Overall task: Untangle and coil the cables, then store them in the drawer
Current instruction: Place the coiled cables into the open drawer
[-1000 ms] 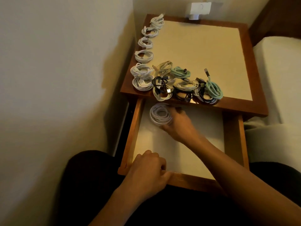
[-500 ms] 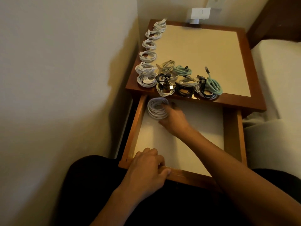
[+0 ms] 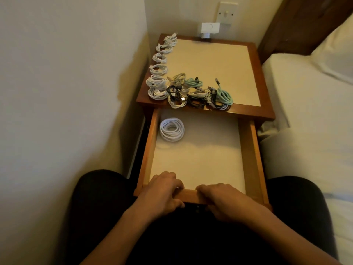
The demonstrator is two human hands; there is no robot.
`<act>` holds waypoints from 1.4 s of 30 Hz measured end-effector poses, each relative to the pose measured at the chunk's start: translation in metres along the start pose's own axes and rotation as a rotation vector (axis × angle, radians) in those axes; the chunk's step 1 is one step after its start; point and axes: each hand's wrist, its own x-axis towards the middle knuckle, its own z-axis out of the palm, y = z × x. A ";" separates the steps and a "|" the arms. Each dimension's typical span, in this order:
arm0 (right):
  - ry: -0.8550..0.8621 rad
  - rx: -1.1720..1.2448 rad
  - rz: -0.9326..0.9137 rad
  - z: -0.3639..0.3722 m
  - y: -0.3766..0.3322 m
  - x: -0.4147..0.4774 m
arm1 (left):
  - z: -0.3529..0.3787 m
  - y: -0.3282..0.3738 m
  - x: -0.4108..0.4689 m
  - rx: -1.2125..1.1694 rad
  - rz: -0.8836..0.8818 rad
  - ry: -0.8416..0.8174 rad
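Note:
The wooden drawer [image 3: 248, 159] stands pulled out under the bedside table [image 3: 254, 79]. One coiled white cable [image 3: 172, 129] lies alone in the drawer's far left corner. My left hand [image 3: 164, 192] and my right hand [image 3: 219, 199] both grip the drawer's front edge, fingers curled over it. On the tabletop, several white coils [image 3: 159, 68] run in a row along the left edge. Near its front edge sits a cluster of coils: white [image 3: 176, 103], black [image 3: 196, 101] and mint green [image 3: 224, 96].
A wall runs close along the left of the table. A bed with white bedding [image 3: 309, 104] lies to the right. A white plug adapter [image 3: 209, 29] and a wall switch [image 3: 227, 12] sit behind the table. My dark-clothed knees are under the drawer front.
My right hand let go of the white coil in the drawer and drew back to the drawer's front edge beside my left hand. The coil stays in the far left corner.

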 end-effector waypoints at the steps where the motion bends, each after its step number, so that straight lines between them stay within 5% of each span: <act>1: 0.002 0.008 -0.011 0.004 0.001 -0.003 | 0.001 0.003 -0.001 0.008 0.001 -0.005; 13: 0.074 0.267 -0.020 -0.030 0.011 0.002 | -0.021 0.001 0.002 -0.072 0.002 -0.077; 21: 0.666 0.340 0.015 -0.108 0.026 0.018 | -0.078 -0.007 0.048 -0.236 0.008 0.386; 25: 0.923 0.326 0.072 -0.157 0.047 0.038 | -0.111 -0.009 0.096 -0.108 0.121 0.678; 28: 0.833 0.185 0.135 -0.183 0.067 0.063 | -0.130 0.003 0.132 0.060 0.282 0.731; 33: 0.663 0.012 0.165 -0.194 0.091 0.096 | -0.147 0.027 0.185 0.355 0.374 0.543; 36: 0.667 -0.068 0.129 -0.193 0.099 0.101 | -0.143 0.034 0.204 0.523 0.282 0.401; 42: 0.737 -0.244 0.071 -0.185 0.107 0.090 | -0.132 0.027 0.208 0.543 0.432 0.498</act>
